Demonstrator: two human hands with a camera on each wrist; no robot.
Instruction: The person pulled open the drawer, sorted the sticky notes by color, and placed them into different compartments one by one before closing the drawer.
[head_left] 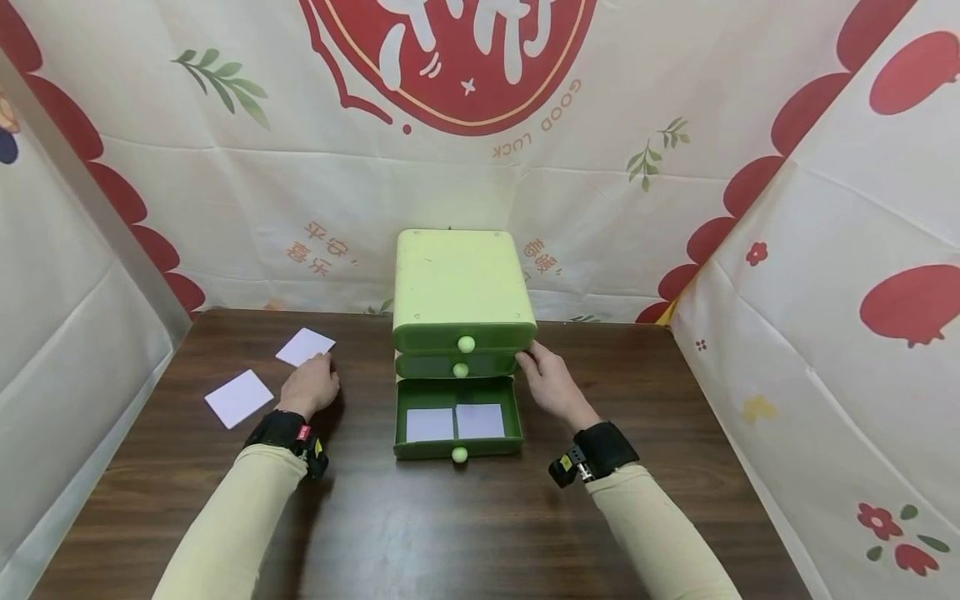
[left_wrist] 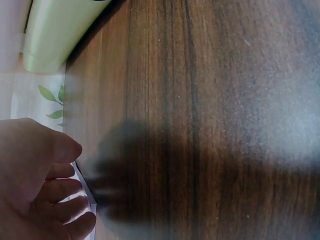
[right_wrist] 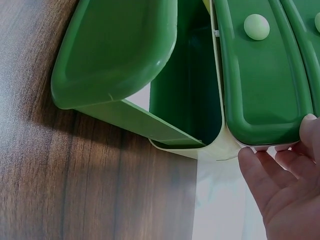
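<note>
On the left part of the table, my left hand (head_left: 311, 385) curls its fingers at the near edge of a white card (head_left: 302, 345). The left wrist view shows a strip of that card (left_wrist: 86, 187) by the curled fingers; the hand hides part of the contact. A second white card (head_left: 238, 398) lies nearby. My right hand (head_left: 551, 379) touches the right side of a small green drawer cabinet (head_left: 461, 275), its fingers extended by the middle drawer (right_wrist: 267, 85). The bottom drawer (head_left: 459, 450) is pulled out, holding two white cards side by side (head_left: 430, 425).
The dark wooden table (head_left: 375, 533) carries the cabinet near its back edge. Printed cloth (head_left: 337, 192) hangs behind the table and along both sides. A round knob (head_left: 460, 455) sticks out from the bottom drawer's front.
</note>
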